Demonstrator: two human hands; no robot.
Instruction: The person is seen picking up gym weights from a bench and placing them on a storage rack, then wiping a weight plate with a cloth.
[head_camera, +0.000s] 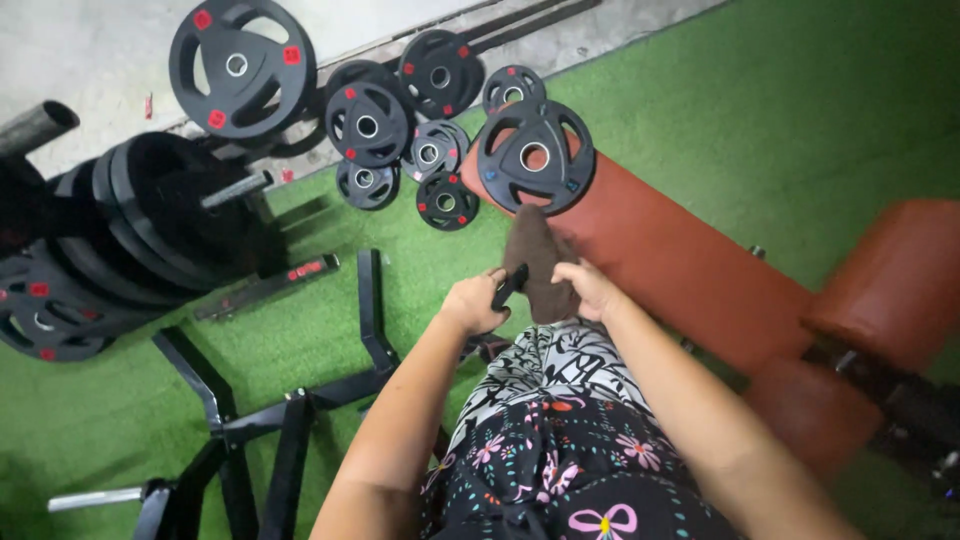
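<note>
Two hands meet at the middle of the frame over a brown cloth (540, 270) that lies on the near end of a red padded counter (690, 270). The left hand (473, 303) is clenched around a small black object (510, 285), which sticks up between the fingers; what it is cannot be told. The right hand (590, 288) has its grip pinched on the lower edge of the cloth. Just above the cloth, a black weight plate (535, 155) rests on the counter's far end, tilted, its lower rim touching or just overlapping the cloth's top.

More plates (400, 120) lie scattered on the green turf (750, 120) toward the upper middle, one large plate (242, 68) stands at the upper left, and a loaded rack (130, 220) fills the left edge. A black steel frame (290, 410) sprawls at the lower left, near the person's patterned skirt (560, 440).

As a judgement: the plate on the counter looks the main hazard. If the cloth is tugged while the plate's rim sits on it, the plate could shift and slide off the padded slope toward the hands or lap. The black object, held only in a partial fist beside the cloth, could slip out and drop to the turf among the frame's bars
</note>
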